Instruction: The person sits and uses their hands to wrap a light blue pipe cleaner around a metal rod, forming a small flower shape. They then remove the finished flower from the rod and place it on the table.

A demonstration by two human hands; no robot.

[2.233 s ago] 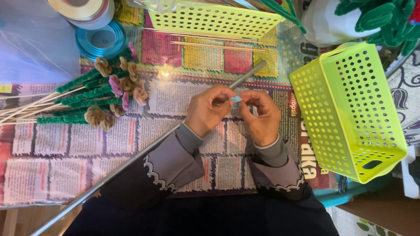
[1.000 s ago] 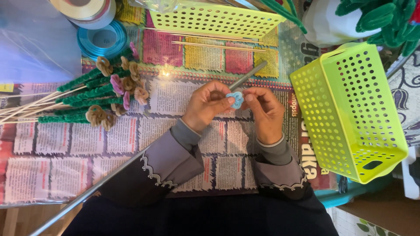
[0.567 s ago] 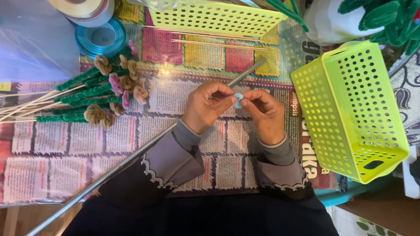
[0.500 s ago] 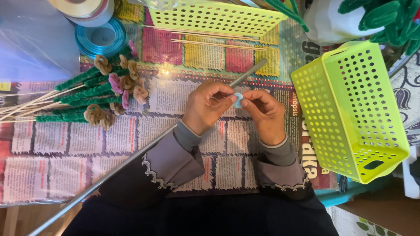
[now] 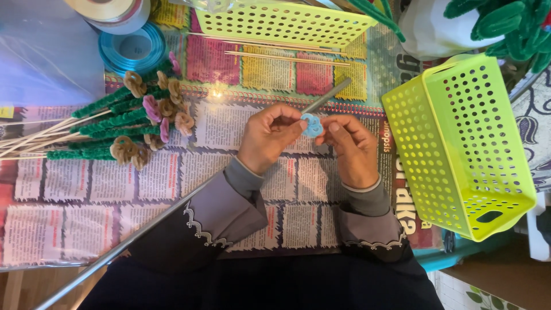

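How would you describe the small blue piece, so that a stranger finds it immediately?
Start at the newspaper-covered table, then find the two hands meeting at its centre. Pinched between the left hand and right hand is a small light-blue fuzzy coil, the only blue, stemless one; the brown and pink flowers lie apart on green stems.

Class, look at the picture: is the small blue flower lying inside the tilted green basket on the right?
No. Both hands, left hand and right hand, pinch the blue flower above the newspaper, apart from the green basket.
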